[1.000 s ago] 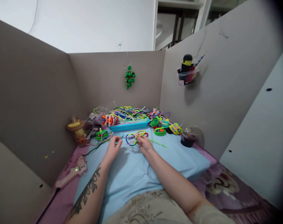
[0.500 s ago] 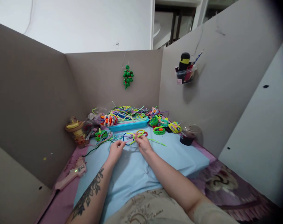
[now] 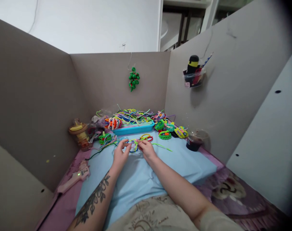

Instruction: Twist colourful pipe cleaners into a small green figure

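The blue tray is my landmark. The ring of fuzzy stems, blue with yellow-green and pink parts, is on the near side of this tray, in front of its middle, between the two hands. From the fingers of the right hand, it lies toward the side of the tray's left end; these fingers are narrow and seem to pinch its edge. So I judge the right hand the nearer one. The left hand is close at the opposite edge, thumb and index a little apart; I cannot tell if they hold a stem. The ring is round, without clear long axis or pointing end. Its opening seems to face the person, but the fingers partly cover it.
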A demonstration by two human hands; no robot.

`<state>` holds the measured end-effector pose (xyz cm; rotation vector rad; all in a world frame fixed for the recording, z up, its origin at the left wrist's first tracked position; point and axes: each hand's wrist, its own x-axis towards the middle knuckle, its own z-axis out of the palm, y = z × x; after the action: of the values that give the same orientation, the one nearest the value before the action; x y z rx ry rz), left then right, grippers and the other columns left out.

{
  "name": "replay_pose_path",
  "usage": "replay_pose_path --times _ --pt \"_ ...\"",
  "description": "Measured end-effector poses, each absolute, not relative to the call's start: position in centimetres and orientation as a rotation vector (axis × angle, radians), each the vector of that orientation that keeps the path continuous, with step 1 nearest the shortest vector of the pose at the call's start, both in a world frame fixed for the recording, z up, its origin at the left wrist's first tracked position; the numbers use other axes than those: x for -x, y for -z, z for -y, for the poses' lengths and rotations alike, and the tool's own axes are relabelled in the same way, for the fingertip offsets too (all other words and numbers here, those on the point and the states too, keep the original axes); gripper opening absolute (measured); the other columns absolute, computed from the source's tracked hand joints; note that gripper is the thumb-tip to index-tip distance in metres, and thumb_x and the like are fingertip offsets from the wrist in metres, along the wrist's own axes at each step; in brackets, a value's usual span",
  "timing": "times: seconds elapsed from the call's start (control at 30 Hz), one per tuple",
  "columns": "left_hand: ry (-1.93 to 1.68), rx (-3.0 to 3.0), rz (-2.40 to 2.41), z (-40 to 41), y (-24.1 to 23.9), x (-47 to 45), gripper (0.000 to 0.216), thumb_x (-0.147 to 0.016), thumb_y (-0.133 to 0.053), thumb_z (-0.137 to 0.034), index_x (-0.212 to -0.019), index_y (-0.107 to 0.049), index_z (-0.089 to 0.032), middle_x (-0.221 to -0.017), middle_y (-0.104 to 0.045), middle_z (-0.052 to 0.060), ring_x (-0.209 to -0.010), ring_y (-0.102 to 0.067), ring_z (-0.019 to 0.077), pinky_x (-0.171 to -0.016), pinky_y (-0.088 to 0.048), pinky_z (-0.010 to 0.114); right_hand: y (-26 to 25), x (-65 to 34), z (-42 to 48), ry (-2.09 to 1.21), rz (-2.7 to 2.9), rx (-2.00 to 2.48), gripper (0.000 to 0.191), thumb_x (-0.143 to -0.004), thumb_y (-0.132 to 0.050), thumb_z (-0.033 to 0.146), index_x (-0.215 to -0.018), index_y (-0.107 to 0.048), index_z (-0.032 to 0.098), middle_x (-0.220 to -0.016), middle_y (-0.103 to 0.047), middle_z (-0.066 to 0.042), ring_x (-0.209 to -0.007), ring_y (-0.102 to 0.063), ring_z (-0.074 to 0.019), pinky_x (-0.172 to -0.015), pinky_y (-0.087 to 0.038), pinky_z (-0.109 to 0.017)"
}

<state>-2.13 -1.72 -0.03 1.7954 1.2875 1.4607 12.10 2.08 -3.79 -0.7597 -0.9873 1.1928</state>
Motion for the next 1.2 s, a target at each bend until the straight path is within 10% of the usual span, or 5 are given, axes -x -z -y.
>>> replay_pose_path --times 0.93,1.2 --pt "-1.462 -1.165 -1.039 -0.2 0.2 3.9 0.055 -0.054 -0.075 -0.038 -0.101 -0.064 -0.011 -0.096 -0.068 0.013 -0.083 -0.062 0.0212 -0.069 -0.046 0.028 3.1 -14.1 -2.1 -0.752 1.035 0.880 0.026 -0.069 -0.059 0.033 -0.091 -0.063 0.019 -0.086 -0.061 -0.003 -0.075 -0.050 -0.0155 -0.072 -0.040 -0.027" --pt "-1.463 -1.150 -1.016 0.0 0.0 3.9 0.055 -0.056 -0.075 -0.036 -0.103 -0.063 -0.010 -0.093 -0.068 0.012 -0.076 -0.062 0.0186 -0.062 -0.044 0.025 2.8 -13.7 -1.4 -0.654 1.279 0.997 0.006 -0.064 -0.061 0.021 -0.066 -0.066 0.021 -0.072 -0.055 -0.001 -0.063 -0.046 -0.0140 -0.063 -0.037 -0.027"
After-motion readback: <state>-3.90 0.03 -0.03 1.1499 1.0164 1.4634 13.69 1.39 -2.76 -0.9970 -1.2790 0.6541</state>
